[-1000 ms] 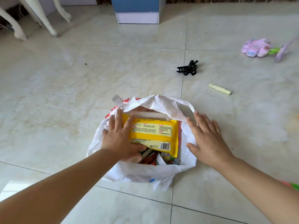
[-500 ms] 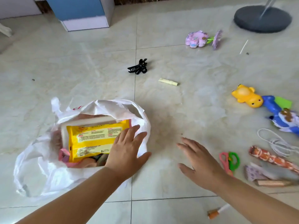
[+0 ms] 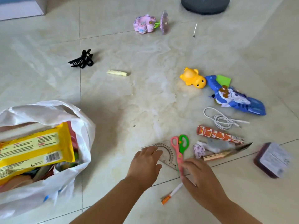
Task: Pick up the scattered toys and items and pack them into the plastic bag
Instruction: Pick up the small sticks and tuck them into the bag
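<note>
Glossy cream marble-look floor tiles point(image 3: 132, 97) w/ thin dark grout lines; glare across the middle. At the top edge, a dark round stand base point(image 3: 205, 4); top-left corner, a blue-and-white cabinet foot point(image 3: 19, 10).

White plastic bag point(image 3: 53, 113) sits open at the left edge, a yellow packet point(image 3: 34, 151) lying in its mouth.

Left hand point(image 3: 145, 164), fingers loosely together, rests its tips on a clear protractor point(image 3: 166, 152) near the bottom edge. Right hand point(image 3: 199, 177) is just beside it, thumb and fingers closing round the blade end of the pink-and-green scissors point(image 3: 179, 147); can't tell if the pinch is complete.

Scattered nearby: orange-tipped pen point(image 3: 171, 194), orange patterned tube point(image 3: 218, 135), white cable point(image 3: 221, 118), blue toy gun point(image 3: 234, 97), yellow bear point(image 3: 193, 78), black hair claw point(image 3: 81, 59), pale yellow stick point(image 3: 118, 72), pink flower toy point(image 3: 145, 23).
</note>
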The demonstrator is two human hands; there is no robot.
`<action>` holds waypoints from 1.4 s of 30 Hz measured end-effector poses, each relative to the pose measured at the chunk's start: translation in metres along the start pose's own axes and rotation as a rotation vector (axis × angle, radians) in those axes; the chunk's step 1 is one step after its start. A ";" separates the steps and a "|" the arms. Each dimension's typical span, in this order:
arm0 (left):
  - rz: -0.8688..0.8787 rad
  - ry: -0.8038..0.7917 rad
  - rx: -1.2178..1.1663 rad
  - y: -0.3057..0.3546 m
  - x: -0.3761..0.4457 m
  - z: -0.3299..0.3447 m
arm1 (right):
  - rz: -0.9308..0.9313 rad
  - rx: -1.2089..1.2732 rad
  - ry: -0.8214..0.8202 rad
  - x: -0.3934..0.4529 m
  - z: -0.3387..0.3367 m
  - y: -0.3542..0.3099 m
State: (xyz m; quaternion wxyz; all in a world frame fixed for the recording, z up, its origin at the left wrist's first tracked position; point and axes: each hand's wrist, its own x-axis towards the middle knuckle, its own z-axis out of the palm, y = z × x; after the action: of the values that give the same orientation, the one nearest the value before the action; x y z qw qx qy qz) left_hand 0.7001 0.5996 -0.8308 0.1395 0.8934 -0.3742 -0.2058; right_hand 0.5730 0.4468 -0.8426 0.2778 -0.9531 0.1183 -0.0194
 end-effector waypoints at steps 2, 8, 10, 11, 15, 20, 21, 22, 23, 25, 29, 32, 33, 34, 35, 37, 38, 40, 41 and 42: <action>-0.026 -0.014 0.018 0.005 0.011 0.008 | 0.025 -0.018 0.034 0.003 -0.001 0.002; -0.251 -0.021 0.130 0.025 0.028 0.021 | 0.102 -0.033 0.071 0.023 0.003 0.004; -0.377 -0.042 0.095 0.028 0.030 0.020 | 0.121 -0.045 0.067 0.029 0.003 0.003; -0.422 -0.060 0.057 0.028 0.030 0.019 | 0.128 -0.051 0.068 0.033 0.004 0.003; -0.448 -0.033 -0.187 0.021 0.017 0.012 | 0.142 -0.122 0.061 0.050 0.006 0.001; -0.510 0.157 -0.707 0.005 -0.012 -0.006 | 0.181 -0.267 0.068 0.071 0.011 0.003; -0.524 0.193 -0.759 0.003 -0.017 -0.010 | 0.187 -0.286 0.061 0.074 0.012 0.002; -0.538 0.224 -0.793 0.001 -0.021 -0.014 | 0.184 -0.308 0.052 0.076 0.013 0.002; -0.554 0.254 -0.818 -0.002 -0.026 -0.018 | 0.168 -0.333 0.044 0.077 0.014 0.001; -0.585 0.298 -0.866 -0.006 -0.034 -0.025 | 0.128 -0.371 0.026 0.078 0.014 -0.001; -0.620 0.377 -0.875 -0.015 -0.052 -0.037 | 0.082 -0.404 -0.010 0.075 0.015 -0.001; -0.634 0.481 -0.877 -0.024 -0.070 -0.047 | 0.085 -0.343 -0.023 0.072 0.015 -0.016; -0.644 0.534 -0.893 -0.028 -0.077 -0.052 | 0.070 -0.288 -0.030 0.072 0.016 -0.026; -0.651 0.591 -0.911 -0.033 -0.085 -0.058 | 0.055 -0.220 -0.039 0.072 0.015 -0.039; -0.655 0.646 -0.924 -0.040 -0.093 -0.064 | 0.036 -0.144 -0.041 0.074 0.014 -0.054; -0.635 0.726 -0.954 -0.053 -0.107 -0.078 | -0.024 -0.008 -0.071 0.077 0.011 -0.083; -0.606 0.759 -0.959 -0.061 -0.116 -0.085 | -0.090 0.032 -0.089 0.080 0.011 -0.098; -0.535 0.799 -0.878 -0.079 -0.134 -0.101 | -0.235 0.105 -0.105 0.085 0.013 -0.127; -0.503 0.819 -0.804 -0.088 -0.142 -0.110 | -0.293 0.146 -0.116 0.089 0.014 -0.142; -0.480 0.842 -0.735 -0.096 -0.148 -0.118 | -0.341 0.183 -0.133 0.092 0.015 -0.155</action>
State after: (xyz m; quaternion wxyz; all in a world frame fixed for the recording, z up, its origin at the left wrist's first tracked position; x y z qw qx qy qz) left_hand 0.7206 0.7834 -0.7267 0.5245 0.8509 0.0204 0.0238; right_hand 0.6971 0.5595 -0.7756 0.3630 -0.9293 -0.0660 -0.0137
